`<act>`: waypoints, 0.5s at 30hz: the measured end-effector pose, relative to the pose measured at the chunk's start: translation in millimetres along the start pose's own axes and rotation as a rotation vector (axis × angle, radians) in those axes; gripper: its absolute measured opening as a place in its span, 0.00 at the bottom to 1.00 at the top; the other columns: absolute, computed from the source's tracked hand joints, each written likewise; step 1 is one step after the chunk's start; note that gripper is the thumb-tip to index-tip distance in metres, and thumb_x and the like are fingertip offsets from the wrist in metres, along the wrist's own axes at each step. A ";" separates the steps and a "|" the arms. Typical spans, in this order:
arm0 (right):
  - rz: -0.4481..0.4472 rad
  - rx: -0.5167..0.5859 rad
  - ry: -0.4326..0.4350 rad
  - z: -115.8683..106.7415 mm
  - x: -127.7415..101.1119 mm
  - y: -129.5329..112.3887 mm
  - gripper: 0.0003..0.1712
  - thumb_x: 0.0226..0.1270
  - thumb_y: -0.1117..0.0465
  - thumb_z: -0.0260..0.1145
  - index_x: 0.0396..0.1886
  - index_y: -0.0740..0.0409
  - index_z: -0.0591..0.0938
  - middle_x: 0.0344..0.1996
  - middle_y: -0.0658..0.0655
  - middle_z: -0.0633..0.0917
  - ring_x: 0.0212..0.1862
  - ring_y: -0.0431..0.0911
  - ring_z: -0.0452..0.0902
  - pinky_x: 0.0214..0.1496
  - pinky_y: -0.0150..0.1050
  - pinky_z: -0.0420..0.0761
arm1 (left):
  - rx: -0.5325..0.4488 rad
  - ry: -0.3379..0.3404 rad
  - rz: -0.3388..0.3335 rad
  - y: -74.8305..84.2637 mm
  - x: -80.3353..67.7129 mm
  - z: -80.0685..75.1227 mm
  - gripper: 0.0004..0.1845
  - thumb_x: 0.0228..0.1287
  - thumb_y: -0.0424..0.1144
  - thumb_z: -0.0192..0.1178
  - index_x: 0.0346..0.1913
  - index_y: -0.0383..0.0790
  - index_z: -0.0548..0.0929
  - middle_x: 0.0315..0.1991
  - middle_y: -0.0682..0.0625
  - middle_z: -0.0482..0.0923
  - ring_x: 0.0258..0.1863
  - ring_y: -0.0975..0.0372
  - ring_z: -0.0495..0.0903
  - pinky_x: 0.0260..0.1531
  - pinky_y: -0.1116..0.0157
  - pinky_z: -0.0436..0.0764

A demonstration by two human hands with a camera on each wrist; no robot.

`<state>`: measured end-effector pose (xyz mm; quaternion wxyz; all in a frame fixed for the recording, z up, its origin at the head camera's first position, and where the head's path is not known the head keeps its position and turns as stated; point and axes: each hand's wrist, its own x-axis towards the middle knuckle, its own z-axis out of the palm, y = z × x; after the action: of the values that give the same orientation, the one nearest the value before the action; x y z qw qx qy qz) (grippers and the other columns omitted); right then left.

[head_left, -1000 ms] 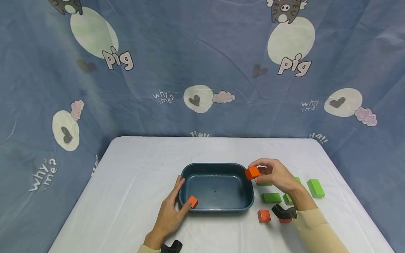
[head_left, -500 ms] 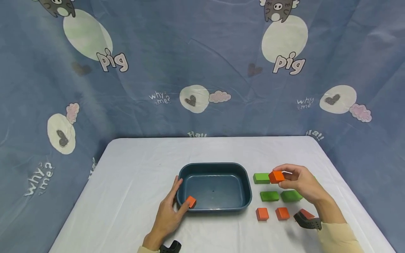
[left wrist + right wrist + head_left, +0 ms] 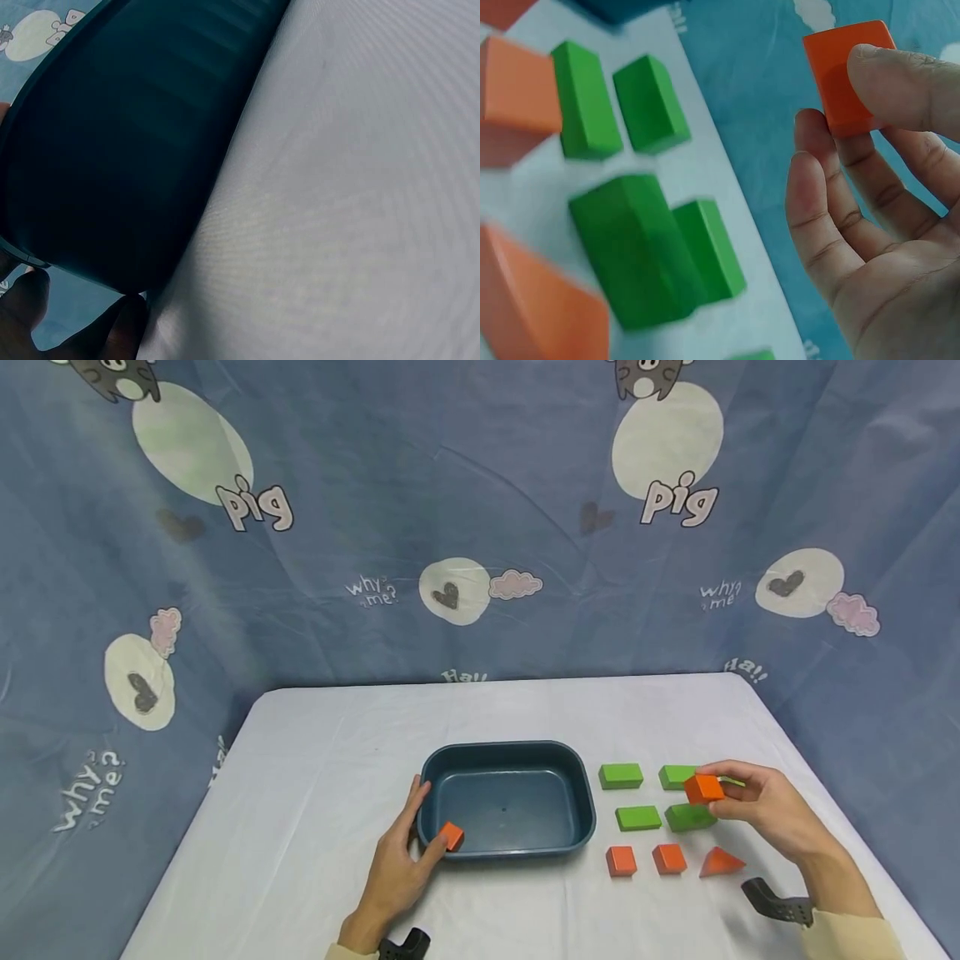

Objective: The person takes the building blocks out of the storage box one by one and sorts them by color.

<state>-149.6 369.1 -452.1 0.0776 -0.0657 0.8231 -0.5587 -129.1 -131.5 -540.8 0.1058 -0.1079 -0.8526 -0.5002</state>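
Note:
The left hand [image 3: 399,864] grips the near left corner of a dark blue plastic bin [image 3: 506,854]. Its thumb is at the near rim, beside an orange block [image 3: 453,836] inside that corner; whether the thumb touches the block is unclear. In the left wrist view, fingers [image 3: 124,330] lie against the outside of the bin. Above the right part of the table, the right hand [image 3: 776,810] pinches another orange block [image 3: 836,82] between thumb and fingers. Below it are green blocks [image 3: 638,818].
Two orange cubes [image 3: 621,861] and an orange wedge [image 3: 722,862] form a row nearest the person. Several green blocks lie in two rows behind them. A white cloth covers the table [image 3: 315,827]; a blue printed curtain [image 3: 360,485] hangs behind it.
The right hand has carried its orange block from the bin's right rim rightward, over the green blocks. The orange wedge has come into view. The left hand stays at the bin.

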 end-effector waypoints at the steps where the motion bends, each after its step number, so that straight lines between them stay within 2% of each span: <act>1: 0.001 0.001 0.012 -3.3 -2.2 1.7 0.26 0.62 0.73 0.71 0.60 0.73 0.77 0.49 0.46 0.87 0.49 0.38 0.85 0.48 0.30 0.83 | 0.000 0.002 0.000 0.3 0.0 0.0 0.40 0.67 0.43 0.69 0.79 0.45 0.64 0.80 0.47 0.54 0.74 0.58 0.61 0.64 0.55 0.74; 9: 0.055 -0.068 0.087 -26.3 -21.3 19.2 0.24 0.62 0.71 0.73 0.59 0.69 0.81 0.52 0.29 0.79 0.51 0.28 0.80 0.46 0.25 0.81 | -0.009 0.004 0.006 1.0 0.1 0.0 0.40 0.67 0.41 0.68 0.79 0.45 0.64 0.80 0.45 0.55 0.74 0.57 0.63 0.63 0.70 0.73; 15: 0.121 -0.128 0.101 -33.7 -32.6 34.6 0.25 0.62 0.70 0.73 0.59 0.70 0.80 0.49 0.35 0.83 0.49 0.26 0.78 0.44 0.27 0.80 | -0.022 0.000 0.008 1.5 0.3 1.7 0.40 0.67 0.41 0.68 0.79 0.44 0.64 0.80 0.45 0.54 0.74 0.57 0.62 0.63 0.75 0.69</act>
<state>-125.1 418.8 -470.2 0.0651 0.0073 0.8625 -0.5018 -129.1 -129.3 -540.3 0.1066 -0.1125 -0.8465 -0.5093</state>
